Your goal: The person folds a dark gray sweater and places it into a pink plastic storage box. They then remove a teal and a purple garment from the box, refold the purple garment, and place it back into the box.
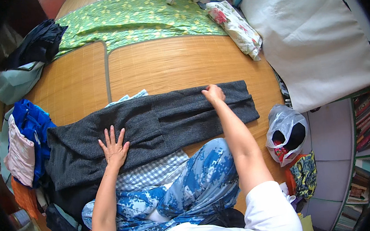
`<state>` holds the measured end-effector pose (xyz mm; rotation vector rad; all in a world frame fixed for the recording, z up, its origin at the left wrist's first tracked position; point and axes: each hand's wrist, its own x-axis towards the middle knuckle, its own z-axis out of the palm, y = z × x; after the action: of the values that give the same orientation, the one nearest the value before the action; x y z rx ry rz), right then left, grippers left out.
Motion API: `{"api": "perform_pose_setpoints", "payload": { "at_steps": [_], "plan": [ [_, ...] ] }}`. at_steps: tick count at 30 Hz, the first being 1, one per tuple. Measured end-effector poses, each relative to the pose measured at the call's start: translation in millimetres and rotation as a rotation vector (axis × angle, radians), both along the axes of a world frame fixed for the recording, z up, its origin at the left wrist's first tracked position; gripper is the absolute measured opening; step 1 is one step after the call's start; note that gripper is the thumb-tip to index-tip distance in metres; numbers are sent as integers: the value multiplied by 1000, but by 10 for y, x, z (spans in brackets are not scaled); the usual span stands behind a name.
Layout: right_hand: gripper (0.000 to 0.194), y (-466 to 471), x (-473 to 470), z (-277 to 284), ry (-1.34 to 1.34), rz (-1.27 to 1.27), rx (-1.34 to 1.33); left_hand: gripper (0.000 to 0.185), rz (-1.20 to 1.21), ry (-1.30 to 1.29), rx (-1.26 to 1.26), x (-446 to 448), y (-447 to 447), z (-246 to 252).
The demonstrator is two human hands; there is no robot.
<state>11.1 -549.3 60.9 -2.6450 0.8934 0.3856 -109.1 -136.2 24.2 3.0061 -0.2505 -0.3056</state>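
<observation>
A pair of dark grey trousers (133, 126) lies stretched across a bamboo mat, its waist end at the left and its leg ends at the right. My left hand (114, 148) rests flat on the upper part with fingers spread. Near the far edge of the legs is my right hand (214, 93), its fingers curled at the fabric; whether they pinch it cannot be told. Under the trousers, a blue-and-white checked cloth (157, 170) shows on the near side, and a bit of light blue cloth (142, 94) peeks out at the far side.
Blue clothing (32, 119) and a folded pink garment (21, 151) are piled at the left. To the right stand a clear plastic bag (287, 133) of dark items and a bookshelf (368, 155). Beyond lie a green patterned sheet (130, 18) and a floral bundle (236, 28).
</observation>
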Motion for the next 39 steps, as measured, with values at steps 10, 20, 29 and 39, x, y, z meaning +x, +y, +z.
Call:
{"api": "perform_pose_setpoints", "payload": {
  "at_steps": [10,20,29,39],
  "plan": [
    [55,-1496,-758,-476,-256,-303,-375,55,-194,81,-71,129,-1244,64],
    [50,-2385,-552,-581,-145,-145,316,55,-208,57,25,141,-1238,-84],
    [34,-1530,-457,715,-88,-61,816,57,-216,120,16,183,-1215,-34],
    [51,742,-145,1098,-94,610,431,44,165,43,-916,-14,-816,242]
  ]
}}
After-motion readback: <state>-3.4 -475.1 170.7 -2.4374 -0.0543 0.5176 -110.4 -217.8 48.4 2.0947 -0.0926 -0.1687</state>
